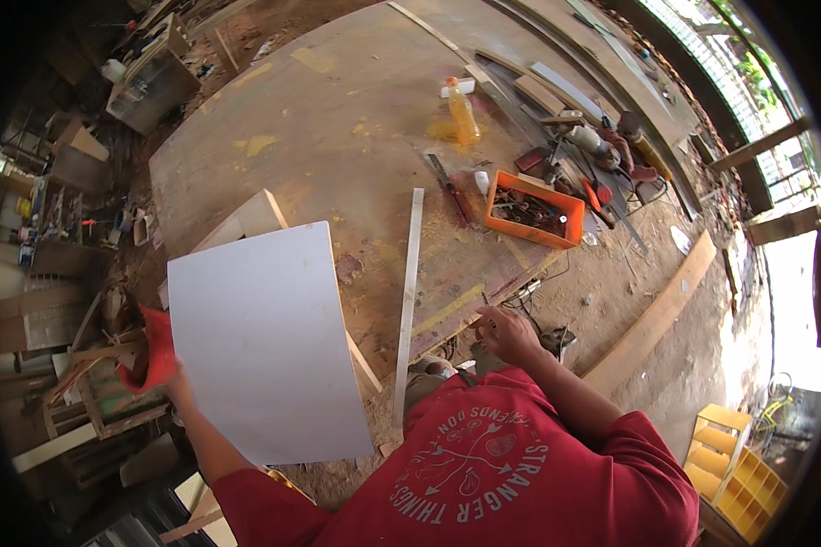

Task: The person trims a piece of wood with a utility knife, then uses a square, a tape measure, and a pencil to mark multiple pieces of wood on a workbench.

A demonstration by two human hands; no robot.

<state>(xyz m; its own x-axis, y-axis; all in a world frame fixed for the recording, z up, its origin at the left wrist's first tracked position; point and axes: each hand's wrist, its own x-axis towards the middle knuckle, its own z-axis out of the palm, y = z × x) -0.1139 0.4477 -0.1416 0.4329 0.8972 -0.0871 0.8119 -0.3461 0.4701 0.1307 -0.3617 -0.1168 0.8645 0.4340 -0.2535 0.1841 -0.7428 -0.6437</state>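
White panel (265, 342), flat, large: raised over table (337, 137) edge, gripped at its left side by left hand (178, 383), mostly hidden. Right hand (506, 333) loosely curled at table edge, apparently empty.

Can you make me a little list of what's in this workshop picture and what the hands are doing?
Place: big wooden workbench
Left hand: holds a red cloth at the edge of a white board
Right hand: at the bench's near edge, grip unclear
Between them: long thin white strip
Farther off: orange tray of small parts, orange bottle
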